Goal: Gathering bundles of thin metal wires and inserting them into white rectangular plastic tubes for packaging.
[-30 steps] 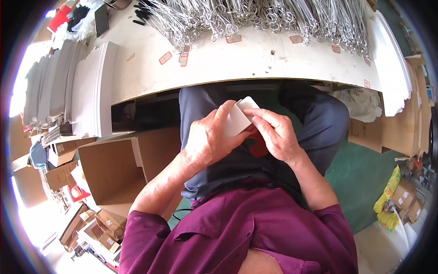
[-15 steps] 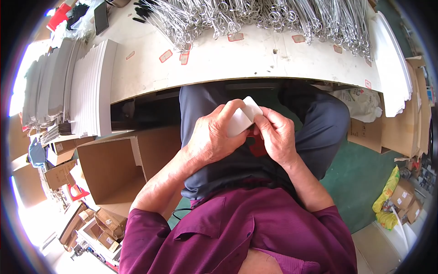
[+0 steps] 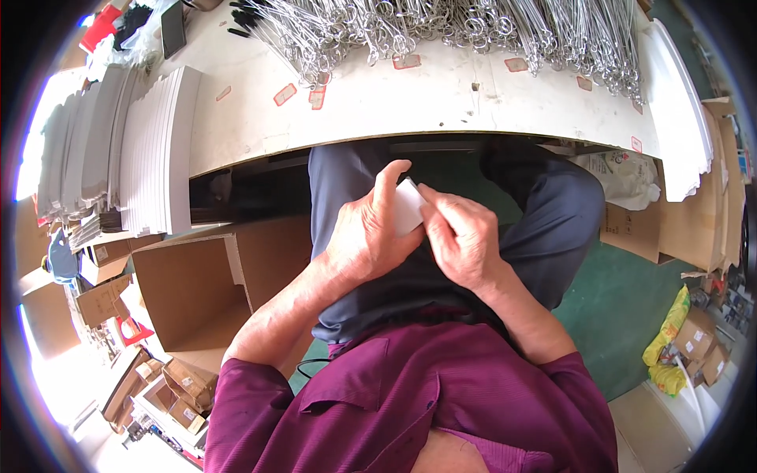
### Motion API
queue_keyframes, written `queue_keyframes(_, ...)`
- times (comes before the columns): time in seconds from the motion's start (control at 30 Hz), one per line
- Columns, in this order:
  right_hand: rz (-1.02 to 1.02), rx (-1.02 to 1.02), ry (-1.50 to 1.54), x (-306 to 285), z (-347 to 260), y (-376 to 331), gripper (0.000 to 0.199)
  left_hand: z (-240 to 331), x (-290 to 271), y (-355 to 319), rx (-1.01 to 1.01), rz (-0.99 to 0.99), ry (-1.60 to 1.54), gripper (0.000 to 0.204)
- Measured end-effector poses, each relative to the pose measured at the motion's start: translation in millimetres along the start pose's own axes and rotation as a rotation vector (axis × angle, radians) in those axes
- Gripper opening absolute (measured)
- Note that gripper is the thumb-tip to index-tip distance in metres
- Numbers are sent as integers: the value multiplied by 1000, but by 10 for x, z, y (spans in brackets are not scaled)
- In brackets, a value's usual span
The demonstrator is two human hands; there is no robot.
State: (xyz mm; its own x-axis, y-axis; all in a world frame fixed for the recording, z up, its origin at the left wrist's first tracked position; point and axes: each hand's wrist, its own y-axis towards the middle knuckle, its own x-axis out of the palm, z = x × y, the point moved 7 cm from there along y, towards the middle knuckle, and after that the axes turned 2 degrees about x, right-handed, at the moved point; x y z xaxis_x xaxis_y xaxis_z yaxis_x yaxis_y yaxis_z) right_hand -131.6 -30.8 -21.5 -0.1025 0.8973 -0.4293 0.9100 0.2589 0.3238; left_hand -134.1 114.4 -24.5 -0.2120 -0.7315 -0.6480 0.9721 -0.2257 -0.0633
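I saw the left hand (image 3: 364,235) gripping a white box (image 3: 408,208) above the lap (image 3: 386,296), open room separating it from the counter (image 3: 355,110) edge; the right hand (image 3: 465,240) touched the box, its grip unclear.

Workshop, workbench (image 3: 371,102), heaped wire pieces (image 3: 473,33), cardboard boxes (image 3: 189,292)

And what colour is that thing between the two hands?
The held piece is white; it shows in the head view.

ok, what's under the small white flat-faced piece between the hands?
Dark blue fabric trousers show lower down, around the hands. The white piece's underside can't be seen: its own top, the left hand and right hand cover it.
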Motion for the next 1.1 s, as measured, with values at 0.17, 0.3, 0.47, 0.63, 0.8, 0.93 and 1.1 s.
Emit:
queue_keyframes(0.17,-17,213,230,34,34,11,24,-101,51,-64,-74,-30,81,72)
queue_keyframes(0.3,-32,472,460,136,295,-41,18,-61,78,-54,-67,-20,107,63)
queue_keyframes(0.47,-74,571,569,229,355,-5,13,-78,83,-58,-61,-9,110,60)
queue_keyframes(0.63,-30,599,634,278,469,-65,14,-43,100,-56,-34,19,118,58)
queue_keyframes(0.8,6,610,642,191,432,-1,16,-24,90,-32,-21,26,125,57)
queue_keyframes(0.93,-19,699,674,159,488,-18,17,2,72,-41,-5,42,117,56)
queue_keyframes(1.1,30,660,629,132,511,-29,18,-16,105,-56,-31,11,115,58)
